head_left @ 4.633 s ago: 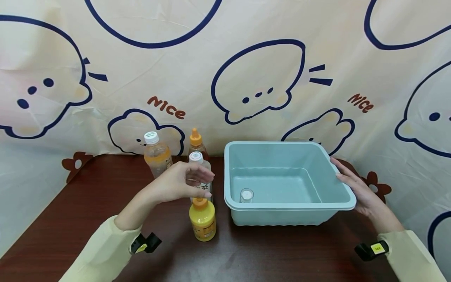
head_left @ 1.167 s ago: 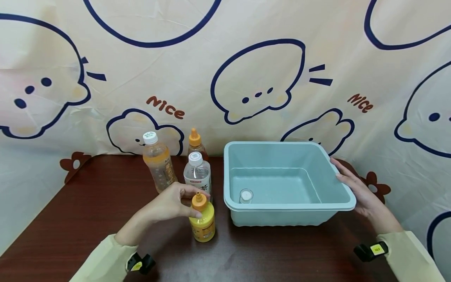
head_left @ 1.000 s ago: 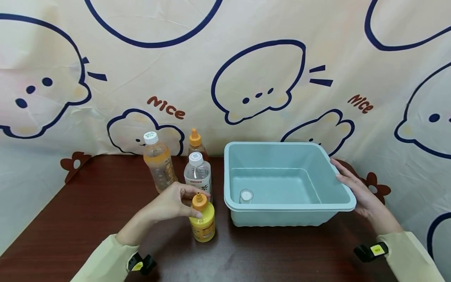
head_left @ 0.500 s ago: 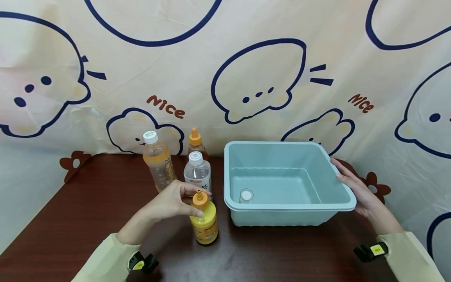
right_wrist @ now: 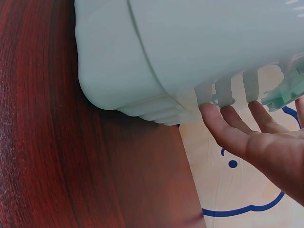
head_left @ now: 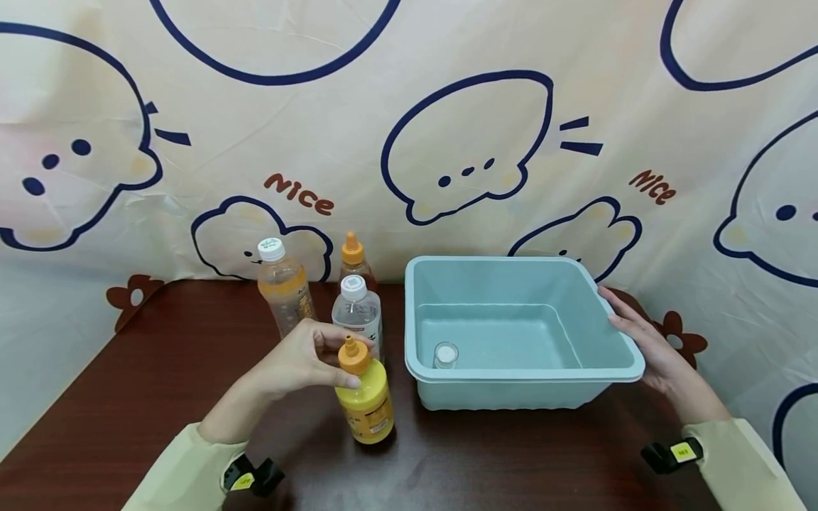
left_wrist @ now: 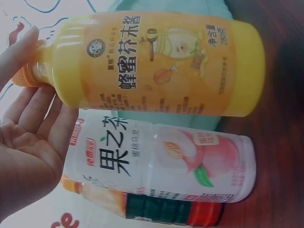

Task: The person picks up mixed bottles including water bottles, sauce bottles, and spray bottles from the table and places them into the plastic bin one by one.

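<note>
My left hand (head_left: 307,358) pinches the orange cap of a yellow honey bottle (head_left: 366,401) and tips it toward me; its base still touches the table. The left wrist view shows that yellow bottle (left_wrist: 152,64) close up, with my fingers (left_wrist: 28,104) at its neck. Behind it stand a clear white-capped peach-label bottle (head_left: 356,312), an orange-liquid bottle (head_left: 283,287) and an orange-capped dark bottle (head_left: 353,257). My right hand (head_left: 639,333) rests flat against the right side of a light blue tub (head_left: 623,355), with its fingers (right_wrist: 223,128) under the rim. A small white-capped jar (head_left: 445,355) lies inside the tub.
The dark red-brown table (head_left: 160,383) ends at a cartoon-print cloth backdrop (head_left: 447,142). The bottles stand close against the tub's left wall. In the right wrist view the tub's ribbed lower wall (right_wrist: 156,61) stands on the wood.
My left hand dropped from the white-capped bottle to the yellow bottle's cap, then tilted that bottle so its top leans left. The right hand and tub stayed still.
</note>
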Motion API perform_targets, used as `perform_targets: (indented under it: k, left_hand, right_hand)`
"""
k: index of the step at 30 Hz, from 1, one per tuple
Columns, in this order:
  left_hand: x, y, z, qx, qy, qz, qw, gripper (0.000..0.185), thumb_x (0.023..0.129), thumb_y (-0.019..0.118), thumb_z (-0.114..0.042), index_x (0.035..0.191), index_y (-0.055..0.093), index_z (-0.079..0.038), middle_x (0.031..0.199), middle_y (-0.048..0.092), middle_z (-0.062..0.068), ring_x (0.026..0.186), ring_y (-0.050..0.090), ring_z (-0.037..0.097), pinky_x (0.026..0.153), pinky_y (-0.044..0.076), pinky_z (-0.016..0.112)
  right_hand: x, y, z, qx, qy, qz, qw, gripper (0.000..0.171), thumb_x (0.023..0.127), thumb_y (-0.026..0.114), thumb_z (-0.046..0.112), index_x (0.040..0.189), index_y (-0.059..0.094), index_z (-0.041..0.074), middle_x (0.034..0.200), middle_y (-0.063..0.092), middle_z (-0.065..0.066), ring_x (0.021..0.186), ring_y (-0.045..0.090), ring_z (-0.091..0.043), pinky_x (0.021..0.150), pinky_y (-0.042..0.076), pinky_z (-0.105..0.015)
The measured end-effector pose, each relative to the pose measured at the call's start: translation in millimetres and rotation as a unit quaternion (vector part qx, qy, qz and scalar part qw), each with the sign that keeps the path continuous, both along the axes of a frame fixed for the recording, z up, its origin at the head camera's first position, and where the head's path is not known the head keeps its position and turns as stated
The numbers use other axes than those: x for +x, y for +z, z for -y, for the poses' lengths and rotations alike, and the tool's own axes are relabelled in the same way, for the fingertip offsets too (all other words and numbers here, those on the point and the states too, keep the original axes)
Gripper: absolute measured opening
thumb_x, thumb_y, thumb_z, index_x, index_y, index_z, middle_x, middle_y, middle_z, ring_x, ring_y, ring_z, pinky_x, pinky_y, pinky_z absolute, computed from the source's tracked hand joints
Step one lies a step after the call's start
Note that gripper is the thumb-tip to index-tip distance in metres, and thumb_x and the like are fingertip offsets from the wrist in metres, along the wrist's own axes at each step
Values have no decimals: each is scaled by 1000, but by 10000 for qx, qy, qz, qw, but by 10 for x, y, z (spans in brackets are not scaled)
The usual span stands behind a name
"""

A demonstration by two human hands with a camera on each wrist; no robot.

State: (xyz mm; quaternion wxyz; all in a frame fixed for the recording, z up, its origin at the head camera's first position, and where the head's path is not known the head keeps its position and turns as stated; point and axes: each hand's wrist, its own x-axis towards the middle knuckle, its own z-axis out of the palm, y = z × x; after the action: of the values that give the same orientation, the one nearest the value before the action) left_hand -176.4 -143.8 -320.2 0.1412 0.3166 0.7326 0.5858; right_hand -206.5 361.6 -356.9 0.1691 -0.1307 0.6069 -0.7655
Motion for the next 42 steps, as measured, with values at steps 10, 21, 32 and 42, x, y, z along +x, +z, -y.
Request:
perform_targets:
  k: [10, 21, 32, 42]
  left_hand:
    - [19, 126, 29, -6, 81, 30, 10000, 45, 71, 74, -2, 110, 57, 13, 106, 62, 25, 91, 63, 16, 79, 52, 33]
    - [36, 301, 31, 438, -33, -116, 9990, 44, 73, 72, 0, 108, 54, 19, 99, 67, 16, 87, 63, 16, 75, 53, 33]
    - [57, 448, -7, 574, 30, -297, 9979, 42, 74, 72, -2, 106, 55, 19, 98, 68, 7, 88, 63, 19, 78, 52, 34]
    - [78, 628, -69, 608, 80, -407, 9973, 44, 73, 72, 0, 107, 54, 19, 101, 67, 12, 91, 63, 21, 80, 52, 34]
  right_hand:
    - [8, 3, -2, 25, -53, 13, 10000, 52, 100, 31, 15, 145, 16, 36, 122, 52, 16, 101, 61, -18, 74, 52, -42]
    - [-4, 5, 11, 61, -45, -56, 10000, 51, 100, 31, 16, 145, 16, 35, 123, 51, 16, 101, 60, -16, 74, 52, -42]
    - [-4, 2, 23, 177, -120, -45, 9998, 53, 100, 31, 16, 145, 13, 36, 124, 50, 17, 102, 60, -16, 75, 50, -43]
    - [-2, -10, 1, 285, -113, -93, 9995, 51, 99, 33, 19, 144, 17, 40, 124, 47, 16, 101, 61, -16, 75, 50, -45]
